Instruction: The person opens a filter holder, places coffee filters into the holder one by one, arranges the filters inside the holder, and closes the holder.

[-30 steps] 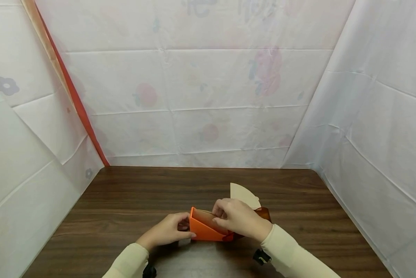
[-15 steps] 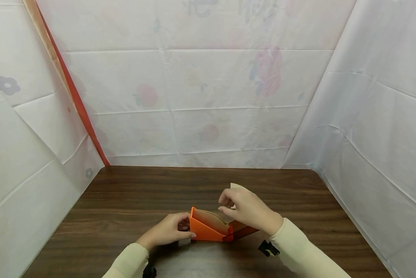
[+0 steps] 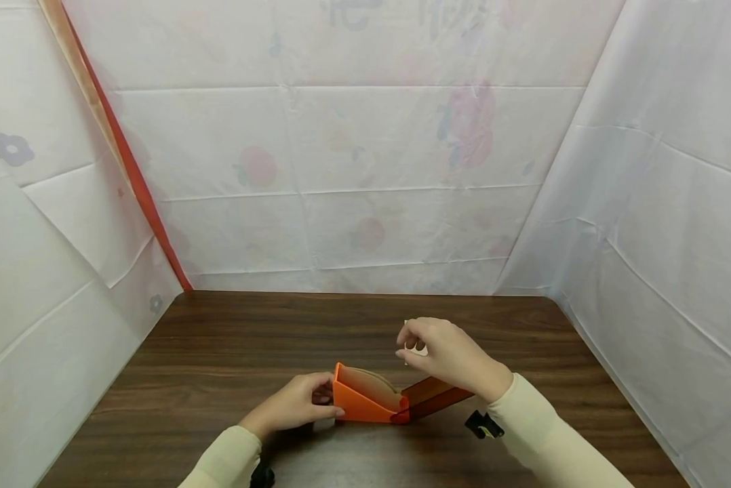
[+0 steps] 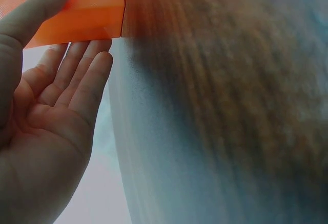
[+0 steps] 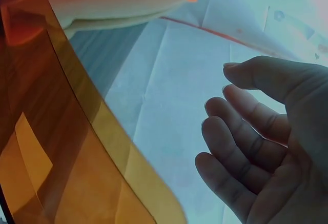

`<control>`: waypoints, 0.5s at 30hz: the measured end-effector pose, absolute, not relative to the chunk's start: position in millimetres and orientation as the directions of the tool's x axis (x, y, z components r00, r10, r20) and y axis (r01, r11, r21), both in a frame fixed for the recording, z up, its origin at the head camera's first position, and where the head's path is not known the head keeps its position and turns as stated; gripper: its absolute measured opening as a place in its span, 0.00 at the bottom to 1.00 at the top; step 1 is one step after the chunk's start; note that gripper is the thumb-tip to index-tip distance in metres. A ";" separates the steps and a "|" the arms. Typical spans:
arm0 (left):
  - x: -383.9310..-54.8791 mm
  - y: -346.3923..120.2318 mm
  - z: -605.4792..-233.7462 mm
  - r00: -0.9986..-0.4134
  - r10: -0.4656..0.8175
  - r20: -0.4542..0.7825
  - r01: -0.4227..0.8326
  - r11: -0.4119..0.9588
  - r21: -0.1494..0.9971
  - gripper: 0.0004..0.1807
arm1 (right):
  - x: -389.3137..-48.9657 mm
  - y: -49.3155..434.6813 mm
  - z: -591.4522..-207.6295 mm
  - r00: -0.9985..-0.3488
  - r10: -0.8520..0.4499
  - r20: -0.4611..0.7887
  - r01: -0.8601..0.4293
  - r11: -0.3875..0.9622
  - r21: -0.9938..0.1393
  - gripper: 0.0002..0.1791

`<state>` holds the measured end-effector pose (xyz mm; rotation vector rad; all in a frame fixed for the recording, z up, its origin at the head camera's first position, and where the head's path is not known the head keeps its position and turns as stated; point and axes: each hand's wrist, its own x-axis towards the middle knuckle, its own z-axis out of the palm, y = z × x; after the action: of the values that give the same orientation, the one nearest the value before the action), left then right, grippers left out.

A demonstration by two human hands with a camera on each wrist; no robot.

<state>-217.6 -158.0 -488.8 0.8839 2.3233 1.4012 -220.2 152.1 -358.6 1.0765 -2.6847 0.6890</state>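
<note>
An orange filter holder (image 3: 362, 408) stands on the table with its transparent brown lid (image 3: 435, 400) swung out to the right. Inside it sit pale paper coffee filters (image 3: 382, 388). My left hand (image 3: 292, 405) grips the holder's left end; in the left wrist view its thumb lies on the orange wall (image 4: 92, 21) and the fingertips pass behind. My right hand (image 3: 453, 354) hovers above and behind the lid, fingers loosely bent, holding nothing. Most of a loose paper filter (image 3: 416, 350) on the table is hidden behind that hand.
The dark wood table (image 3: 249, 339) is bounded by white printed sheets (image 3: 365, 230) at the back and both sides. A red-orange strip (image 3: 140, 190) runs down the left rear corner. Black wrist mounts (image 3: 484, 425) hang below both forearms.
My right hand has come out of the holder, rising and drawing back to the right, away from the filters and over the lid. The left hand and the holder have stayed put.
</note>
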 end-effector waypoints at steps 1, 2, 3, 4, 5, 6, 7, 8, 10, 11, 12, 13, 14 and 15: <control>-217.6 -158.1 -489.1 -0.771 0.633 0.067 0.355 0.340 0.871 0.15 | -221.6 153.5 -357.8 -0.727 -0.607 0.320 -0.686 0.636 -0.353 0.05; -217.6 -158.2 -489.4 -0.772 0.632 0.068 0.356 0.340 0.870 0.15 | -223.1 155.0 -357.1 -0.729 -0.604 0.321 -0.684 0.640 -0.351 0.05; -217.6 -158.3 -489.7 -0.772 0.632 0.068 0.356 0.342 0.870 0.15 | -224.6 156.6 -356.5 -0.731 -0.601 0.324 -0.683 0.643 -0.348 0.05; -217.6 -158.4 -490.0 -0.773 0.631 0.068 0.356 0.343 0.870 0.15 | -226.0 158.2 -355.7 -0.731 -0.598 0.329 -0.683 0.643 -0.347 0.05; -217.7 -158.4 -490.2 -0.773 0.631 0.068 0.355 0.341 0.870 0.15 | -227.4 159.8 -354.9 -0.730 -0.596 0.333 -0.683 0.645 -0.343 0.05; -217.9 -158.3 -490.3 -0.773 0.631 0.069 0.354 0.338 0.872 0.15 | -228.8 161.6 -354.3 -0.730 -0.596 0.336 -0.684 0.647 -0.338 0.05; -218.1 -158.2 -490.5 -0.772 0.631 0.071 0.353 0.335 0.874 0.16 | -230.0 163.5 -353.7 -0.732 -0.593 0.335 -0.681 0.653 -0.332 0.04; -218.3 -158.2 -490.6 -0.772 0.631 0.071 0.352 0.333 0.874 0.16 | -231.1 165.4 -353.0 -0.736 -0.591 0.331 -0.677 0.658 -0.331 0.04; -218.6 -158.0 -490.6 -0.772 0.632 0.073 0.353 0.330 0.876 0.16 | -233.3 169.5 -351.9 -0.746 -0.584 0.321 -0.666 0.668 -0.332 0.05; -218.6 -158.0 -490.7 -0.772 0.632 0.072 0.352 0.330 0.876 0.16 | -234.5 171.6 -351.3 -0.754 -0.579 0.311 -0.657 0.675 -0.336 0.05; -218.6 -158.0 -490.8 -0.772 0.631 0.072 0.352 0.332 0.875 0.16 | -235.8 173.7 -350.9 -0.762 -0.574 0.301 -0.648 0.682 -0.340 0.05; -218.5 -158.0 -490.9 -0.773 0.631 0.071 0.353 0.334 0.874 0.16 | -237.2 175.8 -350.3 -0.771 -0.566 0.291 -0.637 0.689 -0.347 0.05; -218.5 -158.0 -491.0 -0.773 0.631 0.070 0.352 0.335 0.874 0.16 | -238.9 177.9 -349.9 -0.780 -0.558 0.282 -0.626 0.694 -0.357 0.05; -218.5 -157.9 -491.0 -0.773 0.630 0.070 0.352 0.335 0.874 0.16 | -240.9 180.2 -349.8 -0.789 -0.549 0.274 -0.614 0.699 -0.367 0.05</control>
<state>-218.5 -157.9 -491.0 0.8813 2.3212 1.4121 -240.9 180.2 -349.8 0.9507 -2.7613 0.6748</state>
